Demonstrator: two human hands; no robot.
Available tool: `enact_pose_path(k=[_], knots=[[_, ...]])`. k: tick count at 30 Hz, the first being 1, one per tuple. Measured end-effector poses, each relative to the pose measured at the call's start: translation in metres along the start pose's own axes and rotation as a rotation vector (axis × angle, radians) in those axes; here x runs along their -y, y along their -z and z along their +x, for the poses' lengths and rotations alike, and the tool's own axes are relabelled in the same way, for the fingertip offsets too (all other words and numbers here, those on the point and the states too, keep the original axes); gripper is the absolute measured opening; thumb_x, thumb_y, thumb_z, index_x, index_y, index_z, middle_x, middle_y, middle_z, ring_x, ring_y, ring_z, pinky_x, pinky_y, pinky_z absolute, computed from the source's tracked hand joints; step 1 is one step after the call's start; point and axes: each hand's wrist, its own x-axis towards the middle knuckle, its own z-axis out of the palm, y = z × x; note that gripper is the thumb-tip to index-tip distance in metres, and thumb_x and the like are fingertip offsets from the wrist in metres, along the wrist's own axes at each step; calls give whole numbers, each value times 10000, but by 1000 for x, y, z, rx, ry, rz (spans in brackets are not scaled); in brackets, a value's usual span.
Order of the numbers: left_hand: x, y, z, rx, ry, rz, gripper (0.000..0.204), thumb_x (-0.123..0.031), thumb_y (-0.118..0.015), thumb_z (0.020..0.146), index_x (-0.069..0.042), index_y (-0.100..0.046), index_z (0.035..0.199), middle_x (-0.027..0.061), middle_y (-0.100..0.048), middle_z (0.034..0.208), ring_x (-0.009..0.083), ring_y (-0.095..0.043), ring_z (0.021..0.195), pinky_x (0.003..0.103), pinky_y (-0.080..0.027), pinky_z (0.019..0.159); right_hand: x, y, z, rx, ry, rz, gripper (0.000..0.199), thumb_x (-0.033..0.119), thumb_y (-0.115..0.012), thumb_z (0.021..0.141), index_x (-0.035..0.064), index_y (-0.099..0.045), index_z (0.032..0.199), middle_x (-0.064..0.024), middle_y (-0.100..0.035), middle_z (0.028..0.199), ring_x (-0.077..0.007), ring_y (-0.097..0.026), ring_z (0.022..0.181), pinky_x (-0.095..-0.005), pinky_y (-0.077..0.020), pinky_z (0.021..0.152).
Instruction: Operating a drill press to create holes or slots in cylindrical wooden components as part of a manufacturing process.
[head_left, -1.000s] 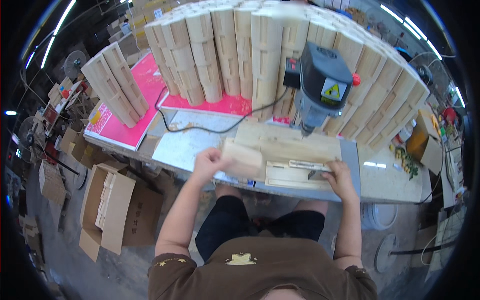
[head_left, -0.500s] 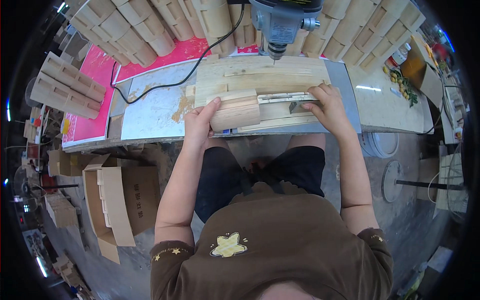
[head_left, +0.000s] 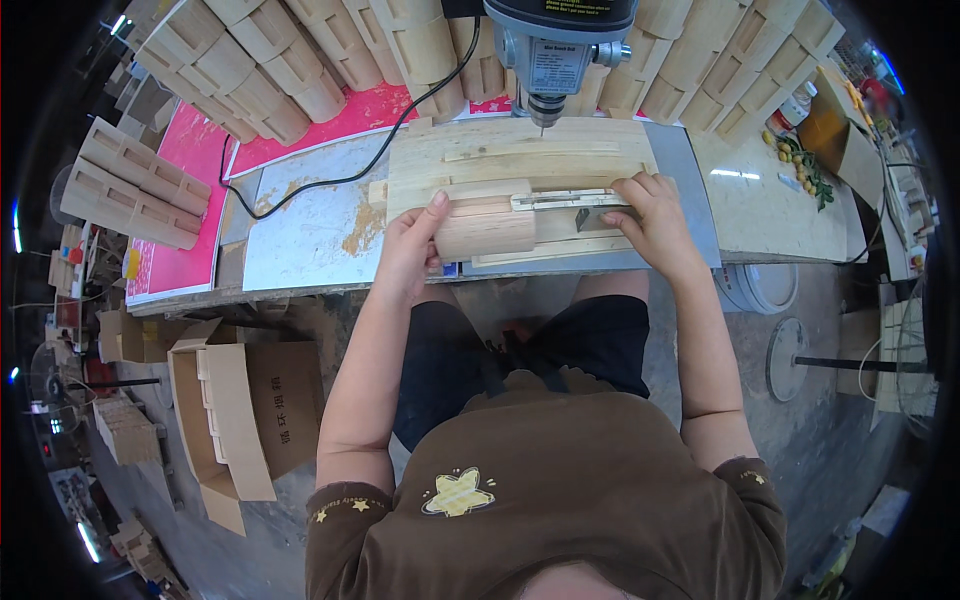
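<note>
My left hand (head_left: 415, 240) is closed around the left end of a pale wooden cylinder (head_left: 487, 232), thumb on top. The cylinder lies on its side on a light wooden board (head_left: 420, 150), with a groove along its upper face. At its right end, a narrow whitish strip (head_left: 565, 200) reaches over the groove. My right hand (head_left: 650, 218) is closed on the right end of that strip. A dark metal plate (head_left: 583, 220) stands beside its fingers; whether they also touch it I cannot tell. Behind the cylinder, a bench drill (head_left: 560, 62) points its thin bit down at the board.
Slotted wooden cylinders (head_left: 265, 70) stand in stacks along the back, and more (head_left: 135, 185) at the left. A black cable (head_left: 330, 188) crosses the tabletop. Fruit with leaves (head_left: 805, 165) lies at the right. An open cardboard box (head_left: 240, 410) and a white bucket (head_left: 760, 288) are below.
My left hand has shifted the wooden cylinder to the right, so the whitish strip's left end now overlaps its groove. My right hand has stayed nearly in place.
</note>
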Motion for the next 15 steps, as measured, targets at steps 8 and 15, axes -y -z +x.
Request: enact_pose_path(k=[8, 15], knots=[[38, -44, 3, 244, -198, 99, 433, -267, -754, 771, 3, -549, 1041, 36, -547, 883, 85, -516, 774, 228, -437, 658, -6, -1, -4, -39, -16, -25, 300, 122, -735, 657, 55, -593, 913, -108, -571, 871, -321, -528, 860, -412, -425, 753], [58, -28, 7, 60, -867, 1068, 642, -205, -778, 677, -37, -501, 1232, 108, -554, 1109, 267, -519, 1044, 387, -402, 907, -12, -7, -2, -88, 2, 0, 373, 92, -746, 635, 49, -599, 975, -117, -579, 890, -323, -531, 860, -403, -430, 750]])
